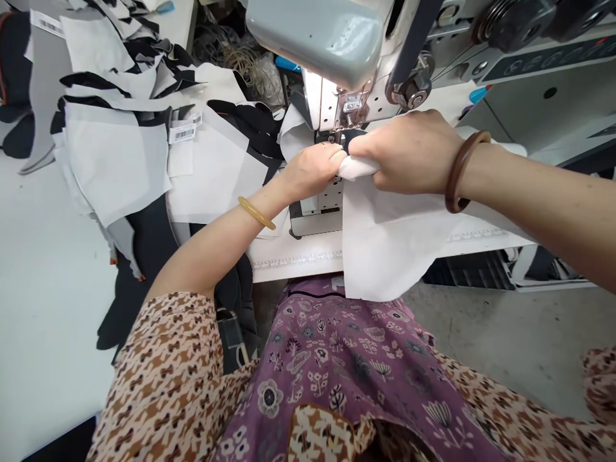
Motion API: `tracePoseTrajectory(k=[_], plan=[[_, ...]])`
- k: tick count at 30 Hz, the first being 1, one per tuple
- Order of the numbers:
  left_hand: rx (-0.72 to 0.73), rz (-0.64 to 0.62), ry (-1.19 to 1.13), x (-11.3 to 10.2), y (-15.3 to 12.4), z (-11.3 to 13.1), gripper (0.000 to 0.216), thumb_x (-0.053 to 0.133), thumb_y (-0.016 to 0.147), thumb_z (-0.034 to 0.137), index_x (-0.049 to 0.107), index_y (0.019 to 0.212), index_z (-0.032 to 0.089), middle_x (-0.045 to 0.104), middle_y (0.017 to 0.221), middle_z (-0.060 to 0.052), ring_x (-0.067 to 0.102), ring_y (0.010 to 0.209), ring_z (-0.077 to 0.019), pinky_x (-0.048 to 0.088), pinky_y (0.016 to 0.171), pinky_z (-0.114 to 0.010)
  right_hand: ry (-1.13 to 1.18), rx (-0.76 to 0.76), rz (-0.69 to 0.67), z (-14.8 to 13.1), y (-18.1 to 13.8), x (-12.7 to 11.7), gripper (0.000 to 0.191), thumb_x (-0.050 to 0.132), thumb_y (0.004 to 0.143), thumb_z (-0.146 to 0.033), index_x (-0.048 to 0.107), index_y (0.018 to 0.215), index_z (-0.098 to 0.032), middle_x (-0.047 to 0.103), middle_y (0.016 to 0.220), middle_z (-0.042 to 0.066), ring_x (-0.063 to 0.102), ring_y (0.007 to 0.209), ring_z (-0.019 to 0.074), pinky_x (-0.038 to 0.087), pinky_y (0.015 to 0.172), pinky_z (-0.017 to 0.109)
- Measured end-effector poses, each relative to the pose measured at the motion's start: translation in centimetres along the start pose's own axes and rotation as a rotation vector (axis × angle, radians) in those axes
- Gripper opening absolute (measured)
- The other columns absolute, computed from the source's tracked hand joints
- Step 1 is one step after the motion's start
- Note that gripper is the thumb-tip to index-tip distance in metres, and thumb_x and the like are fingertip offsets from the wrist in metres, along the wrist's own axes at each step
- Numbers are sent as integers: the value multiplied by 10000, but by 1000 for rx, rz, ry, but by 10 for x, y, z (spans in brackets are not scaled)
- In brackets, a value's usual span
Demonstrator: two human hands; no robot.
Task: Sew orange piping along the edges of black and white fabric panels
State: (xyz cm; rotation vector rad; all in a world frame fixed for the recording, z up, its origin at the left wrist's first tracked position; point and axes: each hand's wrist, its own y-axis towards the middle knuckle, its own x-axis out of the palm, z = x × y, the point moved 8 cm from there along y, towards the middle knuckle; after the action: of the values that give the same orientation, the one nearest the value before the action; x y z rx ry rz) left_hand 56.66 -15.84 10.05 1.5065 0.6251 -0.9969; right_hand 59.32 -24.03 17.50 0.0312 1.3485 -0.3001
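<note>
Both my hands meet just under the needle area of a grey-white sewing machine (332,38). My right hand (409,157) is closed on a bunched fold of white fabric (385,237), which hangs down over the table's front edge toward my lap. My left hand (310,170) presses its fingers together against the same fold, right beside the presser foot (342,128). A brown bangle sits on my right wrist and a yellow one on my left. The needle itself is hidden behind my fingers.
A heap of white and black cut fabric pieces (144,135) with barcode labels covers the white table (43,269) at left. A measuring strip (298,260) runs along the table's front edge. Grey concrete floor (505,333) lies at lower right.
</note>
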Motion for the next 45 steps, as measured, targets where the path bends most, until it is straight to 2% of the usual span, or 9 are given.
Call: tracePoseTrajectory(k=[4, 7, 12, 16, 21, 30, 39, 42, 45], plan=[[9, 36, 110, 0, -6, 6, 432, 246, 947, 453, 526, 738, 199, 566, 733, -68, 575, 709, -194, 455, 600, -361, -9, -36, 53, -16, -3, -6, 212, 444, 743, -194, 593, 890, -161, 576, 777, 38, 511, 729, 126, 211, 588, 253], [49, 64, 145, -2, -13, 15, 430, 242, 961, 400, 523, 705, 201, 567, 683, -53, 560, 655, -170, 425, 550, -331, -22, -88, 13, -41, -10, 7, 250, 345, 802, -106, 575, 896, -137, 579, 788, 73, 506, 705, 131, 183, 555, 250], [159, 55, 66, -12, -23, 33, 270, 277, 969, 206, 546, 949, 196, 621, 831, -40, 580, 729, -139, 423, 624, -315, -36, -183, -10, -73, -21, 40, 420, 150, 834, -11, 553, 925, -84, 568, 833, 137, 528, 769, 170, 137, 511, 256], [222, 119, 212, -16, -27, 45, 213, 340, 943, 152, 551, 968, 167, 610, 763, -38, 568, 701, -144, 404, 587, -300, -11, -172, -20, -64, -23, 46, 397, 163, 849, -20, 545, 928, -98, 565, 819, 116, 511, 742, 147, 141, 507, 249], [-5, 208, 200, -12, -19, 31, 380, 222, 949, 164, 525, 719, 177, 532, 666, -41, 520, 646, -152, 395, 570, -318, 22, -121, -49, -35, -18, 30, 321, 260, 840, -55, 551, 954, -131, 571, 794, 80, 474, 658, 125, 188, 545, 251], [0, 31, -81, -16, -1, 7, 377, 282, 944, 345, 440, 637, 193, 448, 641, -17, 507, 617, -139, 395, 513, -291, -45, -113, -50, -24, -1, 0, 257, 363, 715, -59, 561, 828, -177, 516, 642, 55, 548, 722, 203, 317, 575, 274], [29, -15, -53, -4, 3, 3, 317, 327, 913, 270, 432, 625, 189, 472, 681, -36, 528, 674, -156, 408, 532, -295, -46, -76, -49, -20, 3, -5, 187, 381, 752, -121, 562, 800, -124, 529, 658, 79, 548, 762, 173, 358, 646, 268], [18, 48, 69, -8, -1, 8, 319, 315, 921, 277, 467, 654, 193, 507, 675, -38, 507, 635, -146, 359, 485, -282, -92, -106, -42, -29, 1, -7, 167, 373, 761, -107, 534, 791, -135, 518, 650, 61, 549, 720, 167, 312, 589, 251], [53, 202, 200, -17, -11, 22, 360, 289, 937, 244, 491, 644, 193, 508, 606, -23, 465, 562, -126, 285, 446, -268, -116, -157, -14, -51, -8, 0, 234, 305, 779, -42, 519, 824, -125, 542, 696, 71, 557, 692, 172, 247, 519, 244]])
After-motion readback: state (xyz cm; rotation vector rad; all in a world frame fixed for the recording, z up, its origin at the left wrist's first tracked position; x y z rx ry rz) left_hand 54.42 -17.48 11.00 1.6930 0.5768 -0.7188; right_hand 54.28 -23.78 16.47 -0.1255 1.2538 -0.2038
